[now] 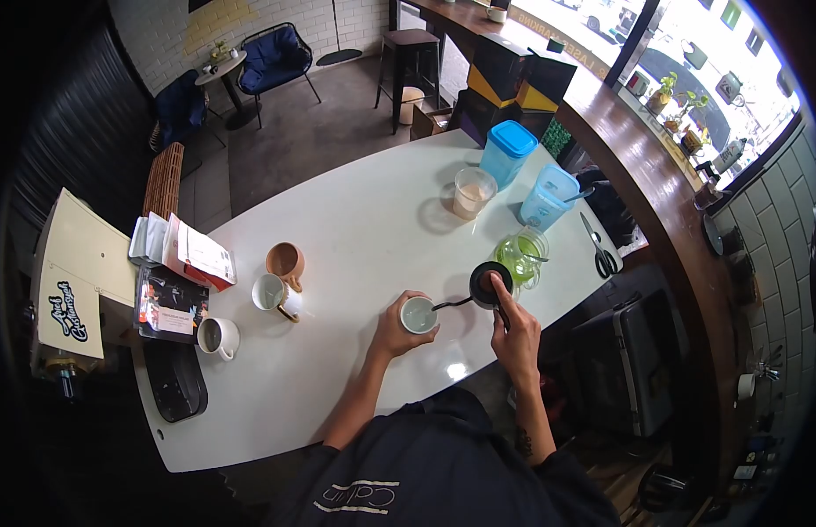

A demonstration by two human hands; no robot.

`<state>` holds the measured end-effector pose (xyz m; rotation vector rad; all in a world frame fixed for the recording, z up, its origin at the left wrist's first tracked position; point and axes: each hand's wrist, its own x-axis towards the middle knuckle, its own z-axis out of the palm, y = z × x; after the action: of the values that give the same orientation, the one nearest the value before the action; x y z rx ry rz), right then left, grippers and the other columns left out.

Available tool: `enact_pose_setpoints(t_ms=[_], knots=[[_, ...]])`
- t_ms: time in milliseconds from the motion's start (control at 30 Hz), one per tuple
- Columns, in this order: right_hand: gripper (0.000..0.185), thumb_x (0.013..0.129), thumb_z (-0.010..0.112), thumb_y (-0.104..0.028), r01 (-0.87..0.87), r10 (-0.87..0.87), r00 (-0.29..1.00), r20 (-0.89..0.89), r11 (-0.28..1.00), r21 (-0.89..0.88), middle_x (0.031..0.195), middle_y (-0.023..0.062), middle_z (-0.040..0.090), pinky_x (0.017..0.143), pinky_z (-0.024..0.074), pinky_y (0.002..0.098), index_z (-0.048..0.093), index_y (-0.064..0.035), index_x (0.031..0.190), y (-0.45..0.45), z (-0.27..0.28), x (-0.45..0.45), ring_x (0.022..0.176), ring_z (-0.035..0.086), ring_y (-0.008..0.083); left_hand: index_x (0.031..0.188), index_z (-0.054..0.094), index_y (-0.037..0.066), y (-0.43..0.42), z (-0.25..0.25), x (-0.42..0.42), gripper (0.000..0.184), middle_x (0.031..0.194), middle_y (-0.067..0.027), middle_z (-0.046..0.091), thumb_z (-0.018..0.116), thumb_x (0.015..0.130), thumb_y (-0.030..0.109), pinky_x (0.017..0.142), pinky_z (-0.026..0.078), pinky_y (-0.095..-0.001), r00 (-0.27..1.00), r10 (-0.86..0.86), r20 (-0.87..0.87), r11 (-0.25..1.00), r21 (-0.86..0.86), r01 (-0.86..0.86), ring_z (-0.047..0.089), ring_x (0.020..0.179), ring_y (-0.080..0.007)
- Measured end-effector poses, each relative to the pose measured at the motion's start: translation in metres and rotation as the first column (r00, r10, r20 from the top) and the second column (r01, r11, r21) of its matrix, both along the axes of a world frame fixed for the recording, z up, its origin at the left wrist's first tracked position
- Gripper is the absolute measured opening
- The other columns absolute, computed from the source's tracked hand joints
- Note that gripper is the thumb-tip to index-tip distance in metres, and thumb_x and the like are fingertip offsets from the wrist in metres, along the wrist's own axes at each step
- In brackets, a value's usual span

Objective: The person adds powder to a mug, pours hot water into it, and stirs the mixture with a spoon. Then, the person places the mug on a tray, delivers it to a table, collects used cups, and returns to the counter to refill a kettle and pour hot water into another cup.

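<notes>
My left hand (392, 332) is wrapped round a small pale cup (418, 314) above the white table. My right hand (517, 341) grips a black gooseneck kettle (490, 286), one finger lying on its round lid. The kettle's thin curved spout points left, its tip at the cup's rim. Whether liquid is flowing I cannot tell. Just behind the kettle stands a clear jar (521, 256) with green contents and a spoon in it. Farther back is a clear plastic cup (473, 195) with something brownish at its bottom.
Two blue containers, one lidded (509, 151) and one open (548, 200), stand at the table's back right. Scissors (599, 246) lie near the right edge. A brown mug (285, 261), a white-and-gold mug (272, 294) and a white mug (217, 338) stand left, near a black tray (174, 379).
</notes>
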<state>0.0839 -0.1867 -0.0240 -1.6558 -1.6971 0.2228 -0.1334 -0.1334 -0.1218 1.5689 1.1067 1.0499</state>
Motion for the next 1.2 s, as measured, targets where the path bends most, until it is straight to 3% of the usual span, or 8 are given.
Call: enact_pose_setpoints(t_ms=[67,400,500,667,900,967,1067,1200], knots=[[0.079,0.075,0.062,0.013,0.007,-0.008,1.000,-0.003,0.993,-0.121,0.094,0.0205,0.068,0.073,0.0515,0.0430,0.050,-0.0241,0.144,-0.003,0.001,0.000,0.081,0.066,0.0389,0.103,0.061,0.009,0.000,-0.002,0.000,0.052,0.096,-0.0063,0.069,0.087,0.061,0.024,0.081,0.054,-0.0344,1.000,-0.002,0.004,1.000,0.007,0.002,0.069,0.089,-0.0213],[0.080,0.076,0.063,0.012,0.024,-0.027,0.999,-0.033,0.995,-0.098,0.091,0.0223,0.067,0.071,0.0514,0.0426,0.048,-0.0249,0.145,-0.003,-0.004,0.002,0.079,0.065,0.0396,0.103,0.061,0.008,0.001,-0.005,0.000,0.052,0.095,-0.0062,0.068,0.087,0.060,0.021,0.081,0.054,-0.0339,1.000,-0.001,0.020,1.000,0.008,0.000,0.068,0.089,-0.0195],[0.076,0.079,0.061,0.012,-0.001,-0.007,0.988,-0.152,0.999,-0.051,0.082,0.0188,0.066,0.068,0.0517,0.0370,0.047,-0.0218,0.146,-0.001,-0.017,0.005,0.072,0.067,0.0314,0.103,0.061,0.007,0.001,-0.003,0.000,0.051,0.095,-0.0059,0.068,0.087,0.061,0.020,0.081,0.054,-0.0337,1.000,-0.009,0.028,1.000,0.007,0.009,0.067,0.089,-0.0192],[0.073,0.083,0.058,0.013,-0.045,-0.055,0.849,-0.525,0.983,-0.176,0.072,0.0006,0.053,0.061,0.0440,0.0241,0.044,-0.0158,0.148,-0.004,-0.033,0.010,0.064,0.050,0.0073,0.103,0.061,0.007,0.002,-0.005,0.000,0.050,0.096,-0.0056,0.068,0.086,0.061,0.019,0.081,0.053,-0.0331,0.999,-0.027,0.047,1.000,0.011,0.026,0.067,0.088,-0.0184],[0.074,0.082,0.058,0.013,0.047,-0.122,0.873,-0.473,0.985,-0.167,0.070,0.0022,0.051,0.059,0.0423,0.0234,0.043,-0.0161,0.149,-0.016,-0.045,0.020,0.060,0.046,0.0068,0.106,0.060,0.005,0.001,-0.007,0.002,0.050,0.095,-0.0057,0.068,0.085,0.063,0.015,0.080,0.053,-0.0322,0.997,-0.025,0.079,0.998,0.061,0.020,0.066,0.087,-0.0169],[0.076,0.081,0.062,0.008,0.078,-0.169,0.912,-0.375,0.966,-0.247,0.090,0.0243,0.067,0.069,0.0511,0.0382,0.040,-0.0176,0.149,-0.022,-0.040,0.024,0.070,0.067,0.0322,0.107,0.060,0.005,0.002,-0.007,0.004,0.050,0.094,-0.0057,0.068,0.085,0.064,0.014,0.080,0.053,-0.0318,0.995,-0.031,0.095,0.997,0.073,0.024,0.066,0.087,-0.0164],[0.077,0.081,0.063,0.008,0.106,-0.128,0.938,-0.322,0.991,-0.086,0.094,0.0256,0.067,0.071,0.0517,0.0422,0.039,-0.0184,0.150,-0.026,-0.059,0.029,0.077,0.067,0.0400,0.110,0.056,0.003,0.006,-0.001,0.006,0.049,0.100,-0.0049,0.063,0.081,0.068,0.009,0.083,0.051,-0.0296,0.992,-0.018,0.128,0.999,0.045,0.013,0.061,0.092,-0.0127],[0.078,0.081,0.063,0.008,0.130,-0.150,0.938,-0.312,0.988,-0.084,0.098,0.0259,0.067,0.072,0.0512,0.0455,0.038,-0.0193,0.150,-0.029,-0.060,0.030,0.083,0.067,0.0427,0.110,0.056,0.003,0.025,-0.004,0.007,0.048,0.098,-0.0040,0.062,0.080,0.069,0.009,0.081,0.050,-0.0290,0.994,0.010,0.113,0.997,0.074,-0.018,0.060,0.089,-0.0120]])
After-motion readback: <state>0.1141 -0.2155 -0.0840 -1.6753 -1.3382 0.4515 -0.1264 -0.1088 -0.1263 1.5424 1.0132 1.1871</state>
